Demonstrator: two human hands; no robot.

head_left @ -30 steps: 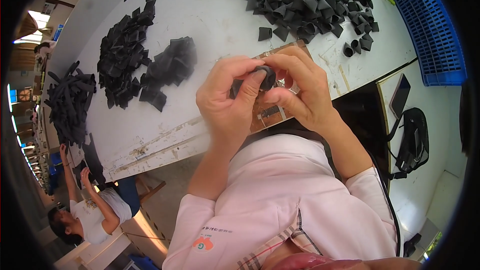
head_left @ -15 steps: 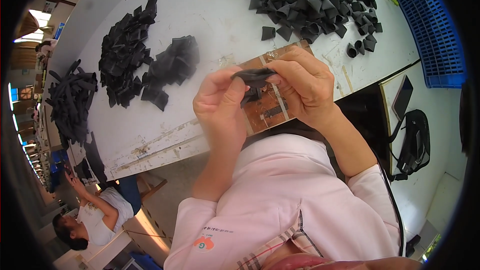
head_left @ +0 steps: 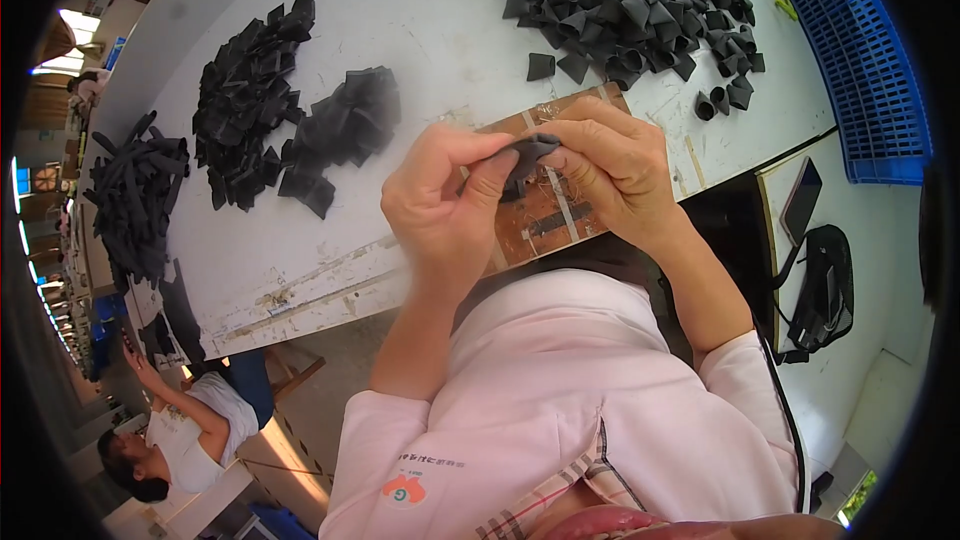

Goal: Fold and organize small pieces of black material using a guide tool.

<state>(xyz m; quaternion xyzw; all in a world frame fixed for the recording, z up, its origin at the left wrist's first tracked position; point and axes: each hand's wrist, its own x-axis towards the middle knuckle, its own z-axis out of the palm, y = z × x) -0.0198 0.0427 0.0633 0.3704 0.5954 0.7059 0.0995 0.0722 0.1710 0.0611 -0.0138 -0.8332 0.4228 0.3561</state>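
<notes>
Between my two hands is a small black fabric piece (head_left: 533, 148), pinched from both sides above a brown wooden board (head_left: 530, 228). My left hand (head_left: 445, 195) has its thumb and forefinger closed on the left part of the piece. At the other end, the fingertips of my right hand (head_left: 615, 165) grip it. Tape strips cross the board, and some dark material on it is partly hidden by my hands. Left of my hands lie a loose stack of flat black pieces (head_left: 345, 120) and a larger heap of similar pieces (head_left: 245, 105).
A big pile of black cone-like pieces (head_left: 630, 0) covers the far right of the white table (head_left: 400, 0). Beyond it stands a blue plastic crate (head_left: 860, 65). Black strips (head_left: 140, 190) are heaped at the left. A phone (head_left: 801, 202) and black mesh bag (head_left: 822, 285) lie right. Another person (head_left: 190, 430) sits lower left.
The black piece now looks shorter and more bunched between my fingers. My left hand has turned slightly, its forefinger reaching closer to my right hand, which has barely moved.
</notes>
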